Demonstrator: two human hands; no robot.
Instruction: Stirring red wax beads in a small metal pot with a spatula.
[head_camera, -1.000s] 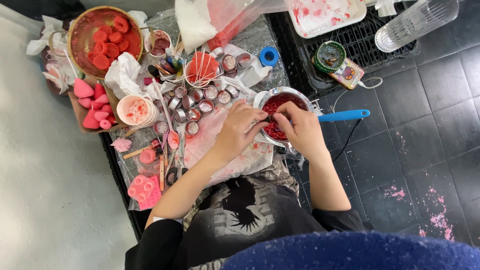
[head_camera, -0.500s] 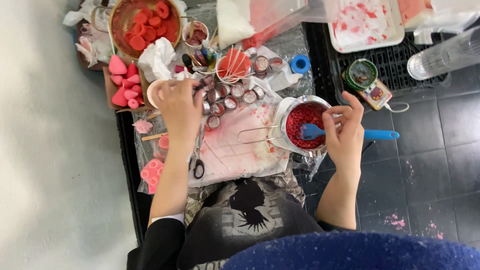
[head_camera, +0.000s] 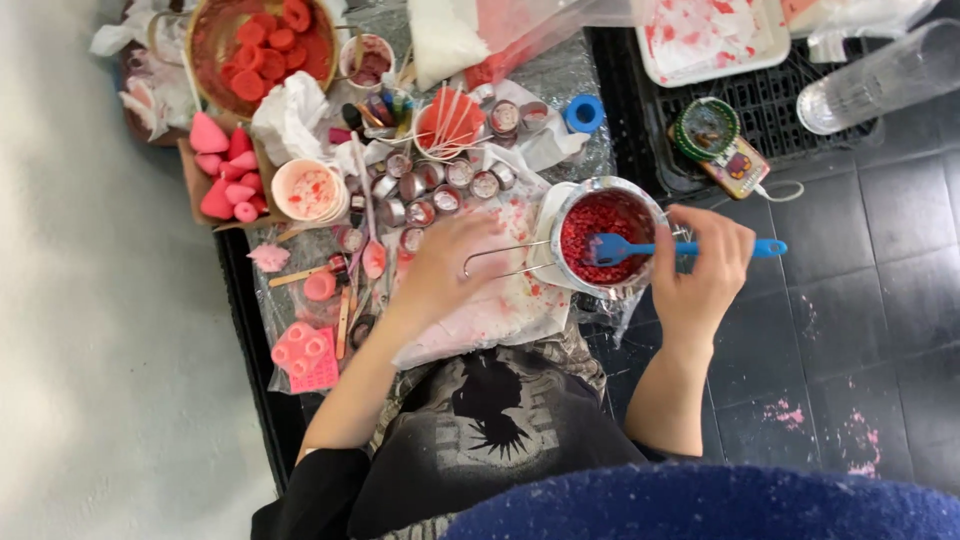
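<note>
Metal pot (head_camera: 607, 240) of red granular wax, blue spatula (head_camera: 640, 247) inside.

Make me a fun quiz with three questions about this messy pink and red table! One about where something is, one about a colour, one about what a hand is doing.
1. Where is the head of the spatula?
A. in the metal pot of red bits
B. on the floor tiles
C. in the white tray

2. What colour is the spatula's handle?
A. yellow
B. blue
C. green

3. What is the right hand doing?
A. lying flat and empty
B. holding a cup
C. gripping the spatula's handle

Answers:
1 A, the blade sits in the red bits inside the pot.
2 B, the handle sticking out past the fingers is bright blue.
3 C, the fingers are closed round the handle, while the left hand rests on the stained white sheet near the pot's wire handle.
</note>
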